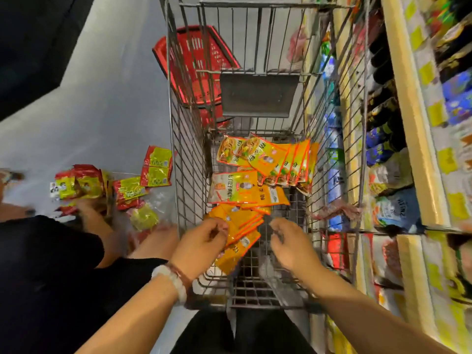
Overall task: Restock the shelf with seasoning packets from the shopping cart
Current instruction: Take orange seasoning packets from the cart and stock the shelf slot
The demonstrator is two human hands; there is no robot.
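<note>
Both hands reach into the shopping cart [184,149], left hand [201,241] pinching orange seasoning packets [237,236], right hand [291,241] loosely curled, holding nothing.

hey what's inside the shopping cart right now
Inside the shopping cart, orange-yellow seasoning packets lie in loose overlapping piles on the wire floor. The left hand pinches the nearest stack. The lower packets are covered by the ones on top.

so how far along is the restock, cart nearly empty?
Not near done. Nothing visibly shelved yet. In hand: the left hand pinches a fan of orange packets inside the cart; the right hand is curled beside them, holding nothing. Left: more orange packets further in.
</note>
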